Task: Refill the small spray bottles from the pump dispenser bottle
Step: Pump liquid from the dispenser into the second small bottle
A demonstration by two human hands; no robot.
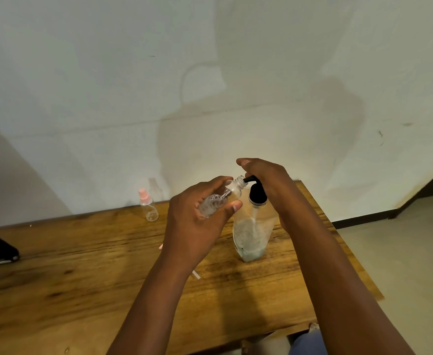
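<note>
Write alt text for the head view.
The left hand tilts an uncapped small bottle to the black pump spout, while the right hand rests on the pump bottle. A pink-capped spray bottle stands behind on the wooden table.

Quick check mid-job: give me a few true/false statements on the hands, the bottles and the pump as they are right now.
1. The left hand holds a small uncapped bottle. True.
2. That bottle stands upright on the table. False: it is lifted and tilted, mouth at the pump spout.
3. The right hand rests on the pump. True.
4. The pump bottle is full. False: liquid sits only near its bottom.
5. The pink-capped bottle lies flat. False: it stands.
</note>
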